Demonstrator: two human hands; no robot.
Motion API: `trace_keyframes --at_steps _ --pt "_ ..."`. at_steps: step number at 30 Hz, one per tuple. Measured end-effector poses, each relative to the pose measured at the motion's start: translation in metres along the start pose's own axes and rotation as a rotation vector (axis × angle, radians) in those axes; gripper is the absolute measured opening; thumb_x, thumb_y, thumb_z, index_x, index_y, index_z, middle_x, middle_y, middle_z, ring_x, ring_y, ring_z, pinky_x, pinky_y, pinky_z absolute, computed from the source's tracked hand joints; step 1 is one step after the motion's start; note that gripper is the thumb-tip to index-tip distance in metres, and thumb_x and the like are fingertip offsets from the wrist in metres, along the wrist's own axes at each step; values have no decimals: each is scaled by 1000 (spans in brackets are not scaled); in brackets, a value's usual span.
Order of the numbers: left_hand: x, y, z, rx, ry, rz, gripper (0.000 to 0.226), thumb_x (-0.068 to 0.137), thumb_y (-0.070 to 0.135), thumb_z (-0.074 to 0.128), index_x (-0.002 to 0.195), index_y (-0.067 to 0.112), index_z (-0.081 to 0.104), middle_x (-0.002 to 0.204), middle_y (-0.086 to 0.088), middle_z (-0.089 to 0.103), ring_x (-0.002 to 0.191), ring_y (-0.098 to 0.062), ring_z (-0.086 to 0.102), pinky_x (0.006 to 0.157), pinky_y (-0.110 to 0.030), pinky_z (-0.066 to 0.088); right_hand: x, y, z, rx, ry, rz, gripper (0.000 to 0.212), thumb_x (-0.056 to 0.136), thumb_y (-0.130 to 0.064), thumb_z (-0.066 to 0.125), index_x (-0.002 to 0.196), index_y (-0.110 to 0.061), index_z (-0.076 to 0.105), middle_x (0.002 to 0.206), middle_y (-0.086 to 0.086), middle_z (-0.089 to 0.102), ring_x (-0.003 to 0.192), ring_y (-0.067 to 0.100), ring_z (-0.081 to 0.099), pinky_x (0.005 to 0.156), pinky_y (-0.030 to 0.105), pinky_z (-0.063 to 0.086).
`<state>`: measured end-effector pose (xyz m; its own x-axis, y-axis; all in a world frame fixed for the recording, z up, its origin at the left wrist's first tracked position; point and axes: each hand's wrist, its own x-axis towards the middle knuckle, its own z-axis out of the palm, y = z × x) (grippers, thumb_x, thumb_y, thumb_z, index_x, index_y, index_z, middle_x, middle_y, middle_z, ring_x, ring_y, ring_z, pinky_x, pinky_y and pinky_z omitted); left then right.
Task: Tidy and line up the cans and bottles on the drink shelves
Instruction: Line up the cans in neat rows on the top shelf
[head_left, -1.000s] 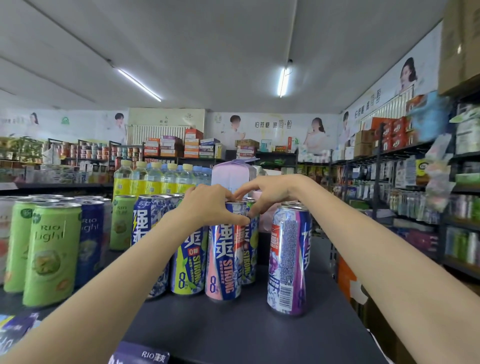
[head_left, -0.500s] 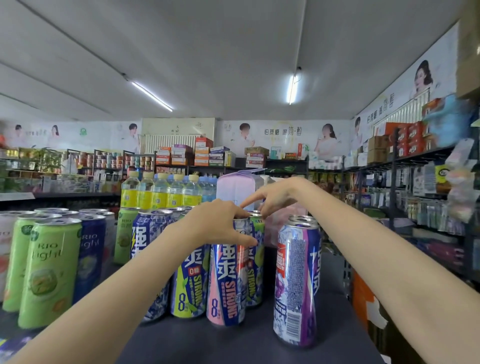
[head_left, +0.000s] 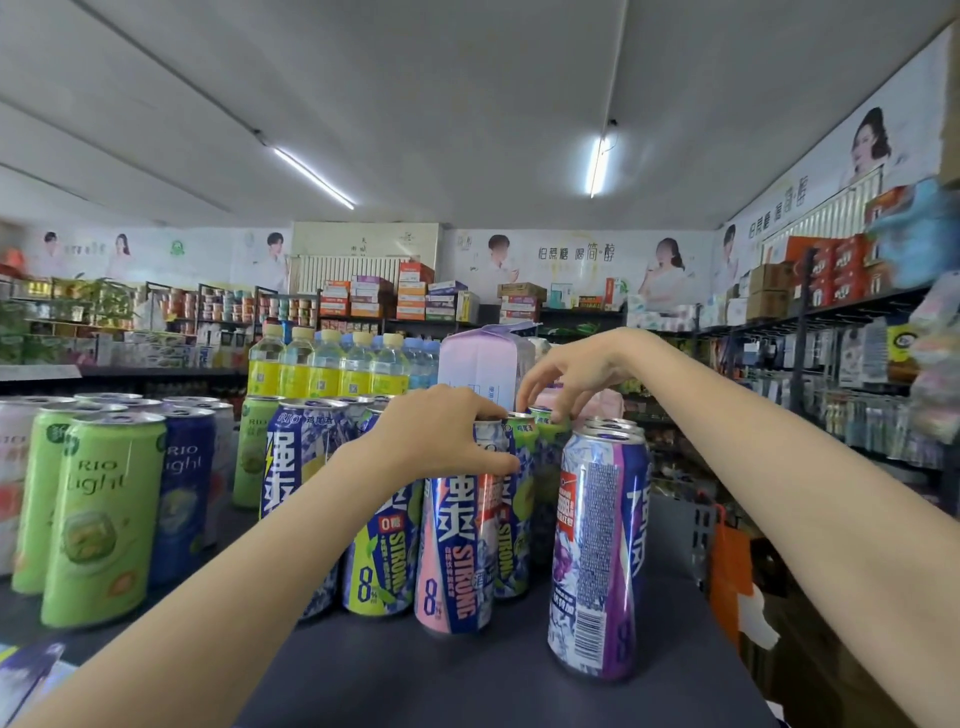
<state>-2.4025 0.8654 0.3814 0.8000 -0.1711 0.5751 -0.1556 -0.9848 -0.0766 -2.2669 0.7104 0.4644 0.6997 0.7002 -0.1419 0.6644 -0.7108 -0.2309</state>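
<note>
**Both hands on can tops, front row**

The top of the pink-and-blue can (head_left: 454, 540) is gripped by the left hand (head_left: 431, 436), fingers curled over the rim. A green-topped can (head_left: 543, 441) just behind, at 1 o'clock, is pinched at its rim by the right hand (head_left: 566, 376). A purple can (head_left: 597, 551) is stood apart at 3 o'clock, upright on the dark shelf (head_left: 467, 680). Green cans (head_left: 101, 519) are seen at 9 o'clock, yellow-label bottles (head_left: 327, 366) at 11.

I see green cans (head_left: 101, 514) at lower left, a pink-and-blue can (head_left: 454, 551) centre, a purple-white can (head_left: 597, 556) right.
</note>
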Motion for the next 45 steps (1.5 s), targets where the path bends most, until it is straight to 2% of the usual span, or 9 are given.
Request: trace_keyframes --at_steps 8,12,15,21,24,30,36,42,45 --pt "-2 5 6 49 73 -4 60 81 65 50 134 38 45 125 10 59 109 -14 57 78 -26 44 0 3 12 -91 79 -33 39 89 -4 59 114 -33 58 138 -1 47 130 16 38 105 37 37" --pt "-8 6 13 32 145 -36 64 82 64 49 135 30 44 129 6 57 115 -17 53 104 -33 26 -12 9 23 -58 192 -103 35 90 -18 60 117 -41 58 135 -7 51 127 11 42 106 38 37" --pt "-18 10 20 76 194 -156 71 81 69 43 135 24 40 124 1 59 120 -21 50 111 -41 10 -31 11 32 -22 339 -91 28 94 -22 54 120 -31 59 129 -5 54 115 7 48 100 29 39" --pt "-19 3 13 0 147 -93 63 82 66 46 117 14 51 101 -4 65 105 -25 57 108 -40 19 -86 -16 56 139 571 2 25 96 -22 49 119 -21 62 125 -2 57 116 13 51 95 25 38" --pt "-19 -4 10 -49 176 -14 59 82 64 49 114 14 53 95 -4 67 100 -24 59 107 -38 19 -103 -55 79 -49 587 -10 32 94 -23 53 126 -19 56 124 -5 57 109 6 51 87 13 38" --pt "-36 -17 0 -226 314 114 52 79 56 62 113 16 58 95 -4 68 102 -22 59 109 -33 13 -99 -95 125 -326 643 84 62 88 -19 64 143 -21 36 147 -1 38 134 18 34 111 38 27" --pt "-73 -41 -16 -386 415 86 68 66 64 60 110 13 61 96 -8 70 100 -23 61 111 -33 12 -86 -115 129 -407 709 152 62 88 -15 63 143 -14 35 146 5 33 134 21 32 110 35 28" --pt "-87 -71 -29 -378 322 106 78 57 67 45 112 12 60 101 -5 69 99 -23 60 106 -33 22 -28 -120 165 -133 793 319 83 89 -7 62 150 -18 7 156 13 -9 140 44 8 106 46 29" --pt "-85 -80 -27 -390 276 109 75 61 66 44 112 13 60 95 -2 67 92 -25 59 93 -35 36 -5 -110 178 111 908 415 88 87 -2 61 150 -25 4 155 14 -19 137 51 11 103 50 32"
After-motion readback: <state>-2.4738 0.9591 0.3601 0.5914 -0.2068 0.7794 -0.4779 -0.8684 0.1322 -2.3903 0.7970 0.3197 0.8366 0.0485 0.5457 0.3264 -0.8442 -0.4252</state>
